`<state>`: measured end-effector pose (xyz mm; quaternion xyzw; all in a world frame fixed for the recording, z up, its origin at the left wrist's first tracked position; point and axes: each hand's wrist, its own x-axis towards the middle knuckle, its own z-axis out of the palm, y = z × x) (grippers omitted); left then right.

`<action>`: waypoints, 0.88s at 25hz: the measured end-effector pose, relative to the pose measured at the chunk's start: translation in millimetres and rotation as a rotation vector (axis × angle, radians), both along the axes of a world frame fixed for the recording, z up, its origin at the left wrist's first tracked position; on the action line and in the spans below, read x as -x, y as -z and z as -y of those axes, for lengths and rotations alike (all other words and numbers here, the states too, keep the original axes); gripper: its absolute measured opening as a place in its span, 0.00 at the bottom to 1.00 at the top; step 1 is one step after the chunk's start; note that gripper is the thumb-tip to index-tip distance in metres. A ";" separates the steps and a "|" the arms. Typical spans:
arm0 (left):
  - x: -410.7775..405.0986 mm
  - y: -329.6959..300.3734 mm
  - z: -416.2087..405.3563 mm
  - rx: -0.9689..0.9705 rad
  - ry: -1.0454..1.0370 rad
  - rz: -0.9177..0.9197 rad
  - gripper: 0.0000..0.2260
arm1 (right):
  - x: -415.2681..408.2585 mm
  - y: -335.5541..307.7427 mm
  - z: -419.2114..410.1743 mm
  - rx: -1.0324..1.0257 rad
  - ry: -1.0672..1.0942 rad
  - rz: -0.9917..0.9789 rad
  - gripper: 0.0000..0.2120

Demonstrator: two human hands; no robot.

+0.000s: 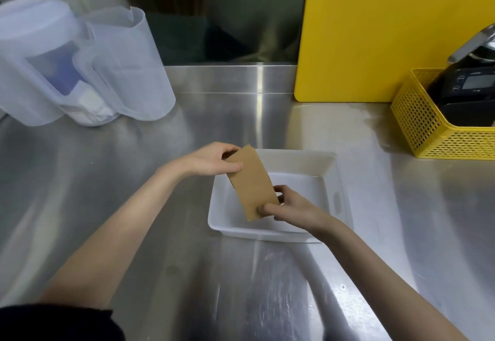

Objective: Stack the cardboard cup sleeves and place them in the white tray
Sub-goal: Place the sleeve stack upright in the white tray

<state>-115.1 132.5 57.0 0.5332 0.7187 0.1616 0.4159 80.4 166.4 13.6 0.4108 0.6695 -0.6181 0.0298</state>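
A flattened stack of cardboard cup sleeves (251, 182) is gripped at its top by the left hand (214, 161) and at its bottom by the right hand (289, 206), tilted over the white tray (267, 233) on the steel table (107, 180)

Steel counter (134, 220) lies bare ahead of and left of the white tray (330, 177), giving open passage there. Left rear is blocked by translucent plastic pitchers (88, 67); right rear by an upright yellow cutting board (375, 32) and a yellow mesh basket (428, 131). Above the tray, both hands (214, 159) (292, 206) and the tilted cardboard sleeve stack (251, 182) occupy the opening.
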 end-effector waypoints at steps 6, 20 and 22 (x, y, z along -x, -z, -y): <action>-3.6 20.1 -23.5 0.102 0.140 -0.295 0.15 | 23.8 10.6 -2.5 0.190 -0.057 0.022 0.04; -7.5 46.4 -17.4 0.029 0.309 -0.572 0.20 | 37.9 30.4 0.0 0.244 -0.115 0.125 0.08; -8.4 45.1 -15.8 0.014 0.318 -0.578 0.17 | 37.7 29.4 -0.7 0.228 -0.118 0.152 0.09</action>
